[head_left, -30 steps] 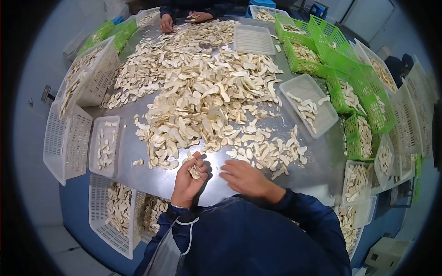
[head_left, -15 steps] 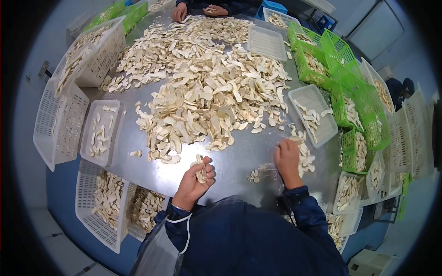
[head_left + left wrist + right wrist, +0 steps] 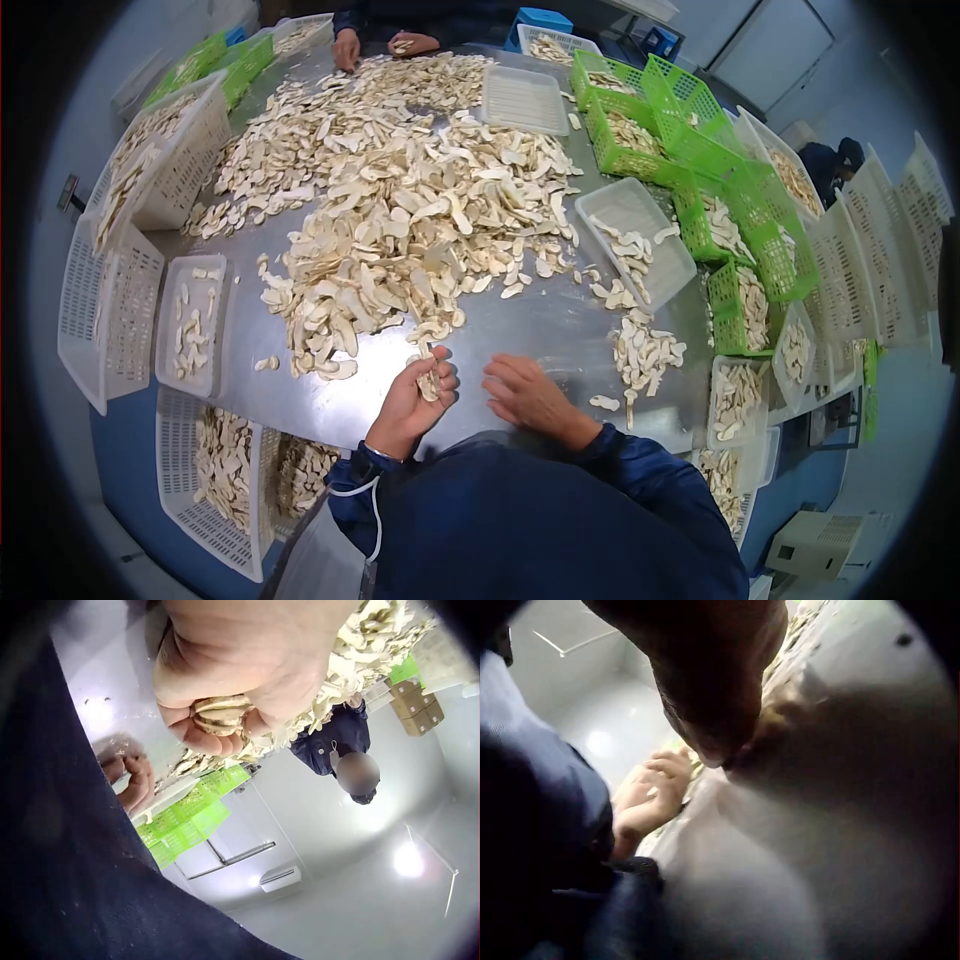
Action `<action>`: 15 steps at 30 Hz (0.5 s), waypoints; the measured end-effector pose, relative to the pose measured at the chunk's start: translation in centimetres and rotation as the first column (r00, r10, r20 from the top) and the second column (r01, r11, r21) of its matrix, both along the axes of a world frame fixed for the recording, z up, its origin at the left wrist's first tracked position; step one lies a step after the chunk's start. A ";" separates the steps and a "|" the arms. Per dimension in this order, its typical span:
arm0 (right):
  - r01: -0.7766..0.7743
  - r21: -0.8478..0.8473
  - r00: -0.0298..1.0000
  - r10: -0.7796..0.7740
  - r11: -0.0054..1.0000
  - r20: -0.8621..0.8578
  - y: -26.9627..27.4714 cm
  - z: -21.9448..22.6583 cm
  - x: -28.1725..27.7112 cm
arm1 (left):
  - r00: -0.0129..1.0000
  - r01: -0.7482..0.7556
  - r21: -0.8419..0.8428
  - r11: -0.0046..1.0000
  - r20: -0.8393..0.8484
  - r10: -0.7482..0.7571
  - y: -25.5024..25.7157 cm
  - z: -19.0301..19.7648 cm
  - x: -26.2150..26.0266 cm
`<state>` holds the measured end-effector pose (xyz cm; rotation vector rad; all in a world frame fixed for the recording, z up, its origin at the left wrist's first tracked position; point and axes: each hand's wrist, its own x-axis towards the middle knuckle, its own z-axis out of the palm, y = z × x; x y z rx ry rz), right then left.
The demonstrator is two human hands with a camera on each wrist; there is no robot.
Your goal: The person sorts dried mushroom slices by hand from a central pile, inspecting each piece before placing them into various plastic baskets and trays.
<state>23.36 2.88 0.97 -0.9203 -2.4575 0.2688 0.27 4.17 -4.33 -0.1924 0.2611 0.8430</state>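
Note:
Curled fingers of my left hand (image 3: 405,408) grip a small stack of pale dried slices (image 3: 223,714), brown at the edges, in front of my body. To its right, my right hand (image 3: 538,400) is low over the steel table (image 3: 530,325), fingers loosely bent and apart, with nothing seen in it; its fingertips are dark in the right wrist view. A large pile of the same slices (image 3: 400,220) spreads beyond both hands. Farther right lies a smaller heap of slices (image 3: 645,350), with a single slice (image 3: 604,402) beside it.
A clear plastic tray (image 3: 655,275) with slices stands at the right, another tray (image 3: 165,330) at the left. Green baskets (image 3: 690,215) line the right edge. White crates (image 3: 110,310) stand along the left. Across the table another person's hands (image 3: 346,48) work at the pile.
My right hand went right to the scattered slices, then came back left beside my left hand. Those slices now lie bunched farther right. My left hand keeps its hold on the stack.

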 end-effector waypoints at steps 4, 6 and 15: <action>0.380 0.056 0.912 -0.384 0.923 0.143 0.1 -4.5 7.1 | 0.999 0.026 0.010 1.000 0.039 -0.026 0.1 0.0 -0.1; 0.560 0.089 0.782 -0.561 0.824 0.272 0.6 -2.7 11.0 | 0.997 0.024 0.035 0.999 0.068 -0.027 0.2 0.0 -0.2; 0.553 -0.077 0.833 -0.546 0.830 0.095 9.9 -0.4 12.5 | 0.993 0.103 0.097 0.990 -0.070 -0.096 1.8 -0.3 2.4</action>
